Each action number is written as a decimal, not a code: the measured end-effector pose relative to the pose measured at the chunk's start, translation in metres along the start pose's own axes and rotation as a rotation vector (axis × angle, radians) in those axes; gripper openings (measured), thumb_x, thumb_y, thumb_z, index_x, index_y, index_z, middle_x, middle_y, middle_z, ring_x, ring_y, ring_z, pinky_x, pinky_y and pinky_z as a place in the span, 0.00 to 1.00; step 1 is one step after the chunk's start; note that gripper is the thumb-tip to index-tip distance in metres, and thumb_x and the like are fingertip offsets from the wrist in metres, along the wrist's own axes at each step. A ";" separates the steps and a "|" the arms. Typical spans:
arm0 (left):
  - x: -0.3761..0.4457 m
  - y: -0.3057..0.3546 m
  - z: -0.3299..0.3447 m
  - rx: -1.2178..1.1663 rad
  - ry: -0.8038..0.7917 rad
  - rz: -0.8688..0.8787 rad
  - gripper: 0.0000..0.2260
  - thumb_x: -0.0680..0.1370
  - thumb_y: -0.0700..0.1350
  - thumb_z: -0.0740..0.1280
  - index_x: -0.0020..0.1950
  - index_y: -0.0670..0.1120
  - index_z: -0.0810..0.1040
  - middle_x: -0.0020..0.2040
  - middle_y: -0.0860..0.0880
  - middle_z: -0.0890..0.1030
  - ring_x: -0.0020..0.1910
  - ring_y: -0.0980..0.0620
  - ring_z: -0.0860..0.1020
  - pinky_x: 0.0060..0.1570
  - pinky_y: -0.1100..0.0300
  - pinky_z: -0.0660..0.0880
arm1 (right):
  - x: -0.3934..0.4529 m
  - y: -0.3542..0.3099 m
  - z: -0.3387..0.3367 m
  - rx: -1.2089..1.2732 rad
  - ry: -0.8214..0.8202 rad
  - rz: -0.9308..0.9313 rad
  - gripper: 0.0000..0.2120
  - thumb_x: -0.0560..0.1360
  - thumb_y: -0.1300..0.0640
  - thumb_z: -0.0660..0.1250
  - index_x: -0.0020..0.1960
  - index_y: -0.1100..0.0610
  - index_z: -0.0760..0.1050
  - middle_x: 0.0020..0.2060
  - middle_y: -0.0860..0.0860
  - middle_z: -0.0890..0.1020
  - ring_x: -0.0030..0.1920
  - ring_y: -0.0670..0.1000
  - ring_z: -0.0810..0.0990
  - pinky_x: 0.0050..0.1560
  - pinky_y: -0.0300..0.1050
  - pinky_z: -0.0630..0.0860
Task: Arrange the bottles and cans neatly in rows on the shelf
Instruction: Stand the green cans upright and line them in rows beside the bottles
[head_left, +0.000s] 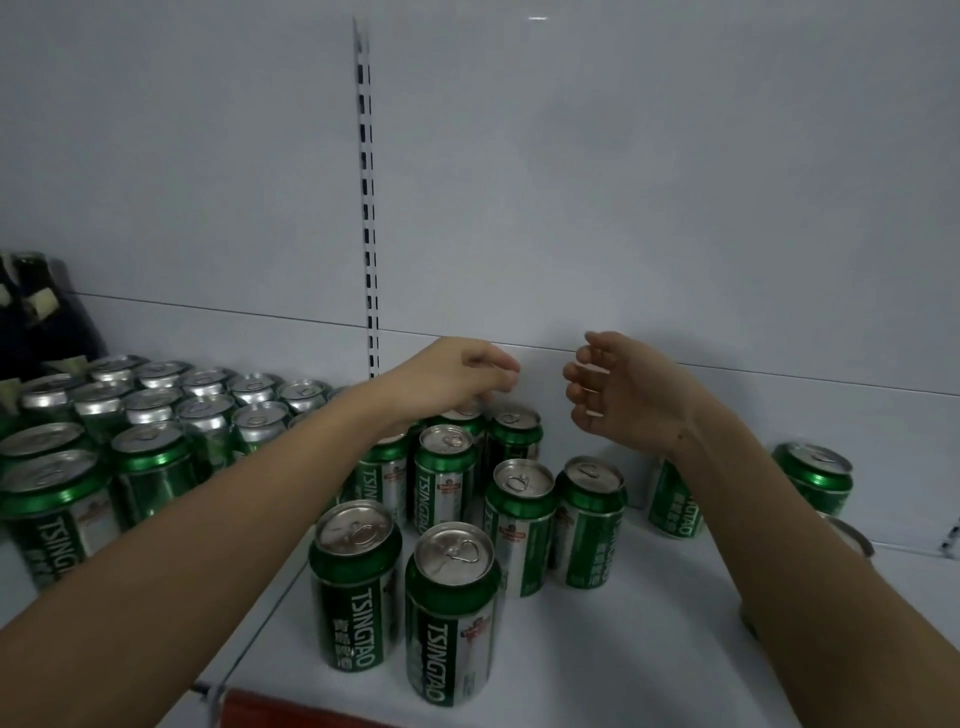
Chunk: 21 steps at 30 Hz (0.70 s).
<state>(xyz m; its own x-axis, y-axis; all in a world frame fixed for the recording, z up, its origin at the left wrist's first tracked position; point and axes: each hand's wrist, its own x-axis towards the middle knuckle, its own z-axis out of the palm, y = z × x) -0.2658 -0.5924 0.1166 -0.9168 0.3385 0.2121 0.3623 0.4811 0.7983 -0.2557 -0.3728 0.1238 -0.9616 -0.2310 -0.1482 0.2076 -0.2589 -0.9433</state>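
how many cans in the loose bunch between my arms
8 cans. Two in front, two in the middle, two behind them, two partly hidden under the left hand. It may hide more.

"TSINGTAO" runs vertically in white letters down the green cans (451, 613).
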 end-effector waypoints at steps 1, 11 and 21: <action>-0.003 0.002 0.001 0.001 -0.003 0.002 0.11 0.80 0.47 0.68 0.61 0.49 0.81 0.53 0.52 0.83 0.51 0.52 0.82 0.46 0.65 0.76 | -0.002 0.001 0.002 -0.043 0.011 -0.018 0.15 0.81 0.50 0.63 0.37 0.54 0.73 0.34 0.51 0.80 0.34 0.49 0.77 0.39 0.44 0.72; -0.041 0.010 0.019 0.314 -0.077 0.073 0.12 0.79 0.52 0.68 0.61 0.51 0.80 0.54 0.56 0.81 0.46 0.64 0.77 0.42 0.69 0.70 | -0.042 0.036 0.001 -1.277 0.285 -0.607 0.06 0.80 0.51 0.65 0.49 0.51 0.78 0.43 0.41 0.80 0.42 0.44 0.78 0.43 0.45 0.76; -0.057 0.006 0.035 0.357 -0.268 -0.105 0.30 0.74 0.55 0.74 0.73 0.50 0.69 0.65 0.50 0.77 0.58 0.52 0.78 0.57 0.58 0.77 | -0.081 0.095 0.008 -1.039 0.274 -0.465 0.12 0.79 0.53 0.68 0.62 0.51 0.75 0.55 0.45 0.80 0.46 0.48 0.83 0.49 0.50 0.83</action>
<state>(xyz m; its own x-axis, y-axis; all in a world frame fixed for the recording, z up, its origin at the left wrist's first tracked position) -0.2051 -0.5802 0.0896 -0.8929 0.4475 -0.0499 0.3484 0.7568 0.5531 -0.1571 -0.3865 0.0490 -0.9392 -0.0727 0.3355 -0.2987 0.6549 -0.6942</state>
